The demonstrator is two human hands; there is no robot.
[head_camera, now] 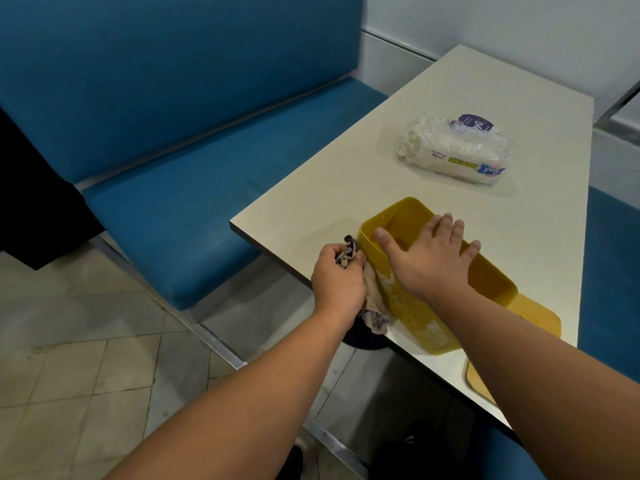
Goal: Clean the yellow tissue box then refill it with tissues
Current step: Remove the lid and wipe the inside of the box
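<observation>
Wiping yellow tissue box [408, 306] with cloth [372, 306]

We see the yellow tissue box [415, 306], its side blotched with whitish smears. Against that side hangs a beige cloth [374, 306] mottled with grey-blue. Beyond the box lies a clear pack of white paper towels [450, 150] with blue, yellow and purple labelling. The table [346, 188] under the box is cream; the bench [173, 168] left of it is blue.
</observation>
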